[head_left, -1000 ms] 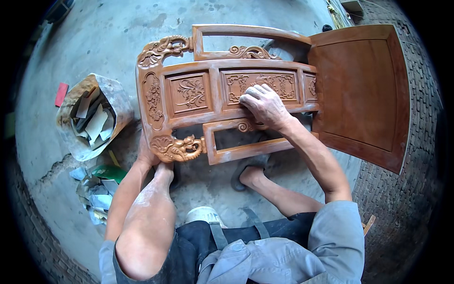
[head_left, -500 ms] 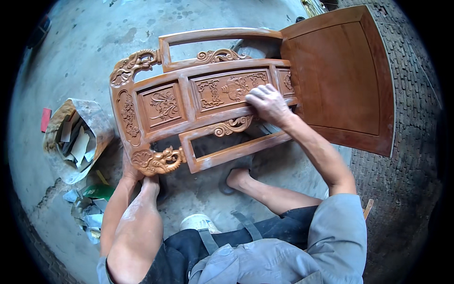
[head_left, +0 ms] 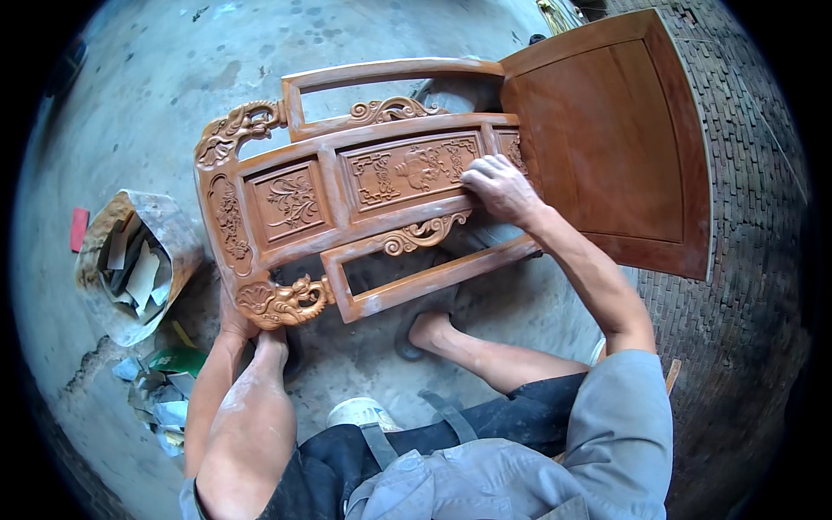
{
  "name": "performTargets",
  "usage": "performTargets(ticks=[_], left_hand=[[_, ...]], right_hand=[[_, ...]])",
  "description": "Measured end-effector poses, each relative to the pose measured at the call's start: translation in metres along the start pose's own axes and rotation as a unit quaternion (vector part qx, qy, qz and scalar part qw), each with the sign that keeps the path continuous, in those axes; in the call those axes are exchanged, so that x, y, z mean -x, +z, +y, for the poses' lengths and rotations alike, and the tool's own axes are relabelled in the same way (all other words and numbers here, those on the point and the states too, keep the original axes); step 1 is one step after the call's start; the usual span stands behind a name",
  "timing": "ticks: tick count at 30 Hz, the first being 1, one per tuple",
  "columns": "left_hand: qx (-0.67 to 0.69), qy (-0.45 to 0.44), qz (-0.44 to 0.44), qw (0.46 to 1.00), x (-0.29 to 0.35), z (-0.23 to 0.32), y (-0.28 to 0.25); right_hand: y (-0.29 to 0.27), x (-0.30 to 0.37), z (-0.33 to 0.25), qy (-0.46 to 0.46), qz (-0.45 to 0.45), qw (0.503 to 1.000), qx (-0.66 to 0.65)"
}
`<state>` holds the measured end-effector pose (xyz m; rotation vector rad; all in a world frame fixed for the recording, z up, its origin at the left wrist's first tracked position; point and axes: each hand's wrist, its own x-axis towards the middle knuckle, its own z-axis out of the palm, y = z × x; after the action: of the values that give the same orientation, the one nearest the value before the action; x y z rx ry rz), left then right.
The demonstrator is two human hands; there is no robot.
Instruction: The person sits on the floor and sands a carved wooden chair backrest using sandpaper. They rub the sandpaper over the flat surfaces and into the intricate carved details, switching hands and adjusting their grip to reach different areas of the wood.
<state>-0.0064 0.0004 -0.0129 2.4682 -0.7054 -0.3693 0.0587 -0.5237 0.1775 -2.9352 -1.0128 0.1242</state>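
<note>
A reddish-brown carved wooden chair (head_left: 362,227) lies on its side, its backrest toward the left and its seat panel (head_left: 607,139) standing up at the right. My right hand (head_left: 503,189) rests on the backrest at the right end of the middle carved panel (head_left: 412,169). Its fingers are curled and pressed together against the wood; whatever they may hold is hidden. My left hand (head_left: 234,319) is low beside the carved dragon-like corner (head_left: 282,301), next to my left shin. The chair hides its fingers. Pale dust coats parts of the frame and my right hand.
Left of the chair stands an open sack (head_left: 143,269) of scrap pieces. A red block (head_left: 79,230) lies beyond it. Crumpled scraps (head_left: 165,403) lie near my left leg. A white bucket (head_left: 364,412) is between my knees. Brick paving (head_left: 754,173) borders the concrete at right.
My right hand has slid a little to the right along the carved panel. The chair appears slightly further left in the picture. My left hand stays by the corner.
</note>
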Motion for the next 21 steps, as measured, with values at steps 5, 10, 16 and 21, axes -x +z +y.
performTargets(ticks=[5, 10, 16, 21], left_hand=[[0.001, 0.027, -0.077, 0.997, -0.006, 0.010, -0.009], [-0.012, 0.015, 0.015, 1.000, -0.002, 0.014, -0.013], [0.047, -0.019, -0.030, 0.998, -0.003, 0.004, -0.005], [-0.001, -0.016, -0.025, 1.000, -0.014, 0.024, -0.033]], right_hand=[[-0.001, 0.039, 0.013, 0.013, 0.034, 0.999, -0.015], [-0.004, 0.029, 0.017, -0.018, 0.015, 0.999, 0.021], [0.016, -0.021, -0.015, -0.094, 0.037, 0.993, -0.062], [0.053, -0.093, -0.094, -0.103, 0.029, 0.990, -0.096]])
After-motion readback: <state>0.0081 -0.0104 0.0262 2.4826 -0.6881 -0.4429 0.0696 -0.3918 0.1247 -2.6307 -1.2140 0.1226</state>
